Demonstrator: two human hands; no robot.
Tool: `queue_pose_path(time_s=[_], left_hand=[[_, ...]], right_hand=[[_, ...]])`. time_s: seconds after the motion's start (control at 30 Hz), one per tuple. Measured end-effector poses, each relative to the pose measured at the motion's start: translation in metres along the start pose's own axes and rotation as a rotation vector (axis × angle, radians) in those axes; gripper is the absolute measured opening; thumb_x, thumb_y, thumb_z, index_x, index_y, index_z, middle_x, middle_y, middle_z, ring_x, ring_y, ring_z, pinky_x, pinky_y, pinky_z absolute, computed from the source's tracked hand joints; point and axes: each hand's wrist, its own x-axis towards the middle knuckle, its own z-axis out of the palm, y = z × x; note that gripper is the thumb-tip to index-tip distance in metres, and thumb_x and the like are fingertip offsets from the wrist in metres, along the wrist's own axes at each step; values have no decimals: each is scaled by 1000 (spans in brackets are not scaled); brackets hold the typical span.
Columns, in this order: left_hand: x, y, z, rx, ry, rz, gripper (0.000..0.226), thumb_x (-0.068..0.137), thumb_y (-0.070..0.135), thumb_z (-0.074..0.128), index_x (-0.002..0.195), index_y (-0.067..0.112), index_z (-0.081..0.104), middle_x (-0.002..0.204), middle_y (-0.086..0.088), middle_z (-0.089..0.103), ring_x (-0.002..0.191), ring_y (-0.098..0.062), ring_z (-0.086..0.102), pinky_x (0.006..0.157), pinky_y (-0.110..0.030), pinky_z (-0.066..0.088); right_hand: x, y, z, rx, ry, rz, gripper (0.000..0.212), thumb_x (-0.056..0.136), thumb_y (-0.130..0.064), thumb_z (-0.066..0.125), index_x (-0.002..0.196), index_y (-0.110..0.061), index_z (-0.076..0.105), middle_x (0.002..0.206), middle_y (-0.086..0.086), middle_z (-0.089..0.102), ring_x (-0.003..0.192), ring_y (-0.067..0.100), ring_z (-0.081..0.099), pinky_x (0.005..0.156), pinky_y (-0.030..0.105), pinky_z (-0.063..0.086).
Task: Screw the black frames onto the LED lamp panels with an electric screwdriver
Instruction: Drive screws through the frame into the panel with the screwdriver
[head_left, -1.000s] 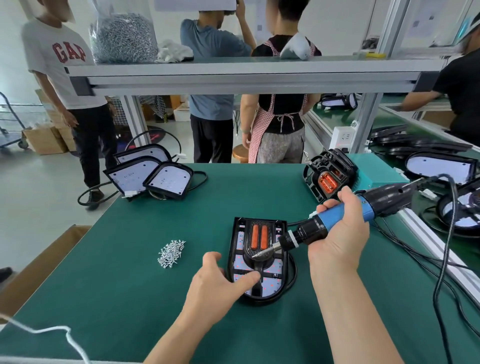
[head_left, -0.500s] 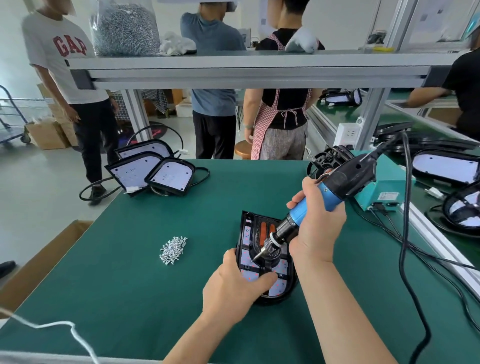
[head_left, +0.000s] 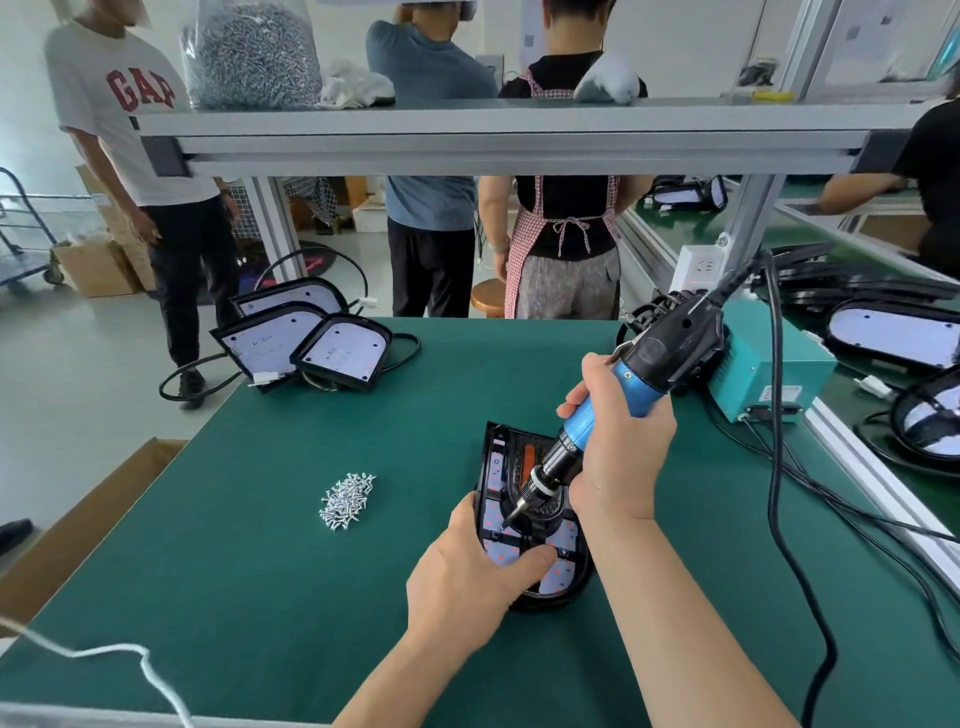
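Head view: the panel (head_left: 565, 538) lies flat mid-bench (head_left: 249, 561). Left hand (head_left: 467, 577) – grip clamped on the panel's near left edge. Right hand (head_left: 618, 457) – grip clamped on the tilted screwdriver (head_left: 597, 415), bit down on the panel's left side. Screws (head_left: 347, 500) are heaped well left. Spare panels (head_left: 311, 345) sit far left, a teal box (head_left: 769, 374) far right. Hands and tool hide much of the panel, and any screw under the bit is too small to make out.

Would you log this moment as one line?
left hand holds black-framed LED lamp panel; right hand grips blue electric screwdriver; tip on panel
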Motion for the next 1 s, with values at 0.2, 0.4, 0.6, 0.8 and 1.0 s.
queue_pose_path(time_s=[0.2, 0.4, 0.6, 0.8, 1.0], left_hand=[[0, 1, 0, -2, 7, -26, 61, 49, 80, 54, 101, 48, 48, 86, 30, 65, 81, 9, 58, 66, -19, 41], [-2, 3, 0, -2, 7, -36, 56, 49, 80, 55, 95, 51, 45, 87, 45, 57, 76, 12, 57, 62, -18, 39], [-1, 2, 0, -6, 16, -39, 56, 49, 81, 56, 95, 50, 46, 83, 33, 63, 76, 13, 56, 62, -17, 39], [-4, 2, 2, -17, 32, -25, 60, 49, 80, 55, 100, 49, 47, 85, 31, 65, 81, 8, 59, 68, -21, 45], [-11, 8, 1, -63, 88, 2, 49, 48, 79, 53, 92, 73, 32, 93, 50, 54, 80, 19, 55, 65, -11, 37]], right_hand=[[-3, -1, 4, -31, -73, -24, 15, 81, -17, 72, 85, -14, 58, 64, 2, 57, 53, 17, 53, 53, 22, 48], [-5, 0, 4, -22, -93, -18, 14, 80, -18, 73, 84, -14, 60, 64, 3, 58, 52, 17, 54, 54, 23, 49], [-7, 1, 6, -32, -103, -10, 15, 79, -19, 73, 84, -15, 59, 62, 2, 58, 51, 17, 54, 53, 24, 48], [-12, 1, 13, -87, -230, -17, 13, 80, -18, 72, 89, -15, 64, 59, 2, 56, 51, 16, 53, 54, 21, 47], [-15, -1, 18, -142, -353, -44, 12, 79, -11, 70, 85, -7, 60, 61, 2, 55, 49, 15, 52, 54, 20, 46]])
